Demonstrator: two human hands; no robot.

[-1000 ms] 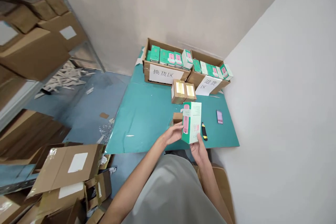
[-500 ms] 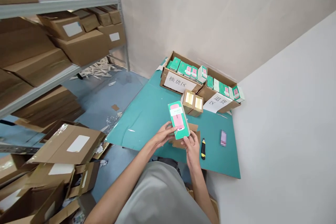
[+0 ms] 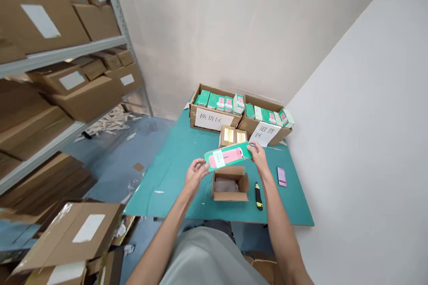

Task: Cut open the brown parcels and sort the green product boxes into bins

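Green-and-pink printed cardboard box (image 3: 228, 156) swung sideways from near-upright, now above the teal flat-topped desk (image 3: 177, 182), near the open brown cardboard carton (image 3: 230, 196). Our left hand (image 3: 195, 174) and right hand (image 3: 258, 156) pinch opposite ends; we judge it's being turned about.

We see bright, diffuse light and soft shadows. Glare streaks the shiny clear tape (image 3: 64, 210) at lower left; the grey metal shelving (image 3: 67, 54) looks stretched and tilted. The slim green-and-pink cardboard box (image 3: 229, 156) seems slightly soft, its lettering unreadable to us.
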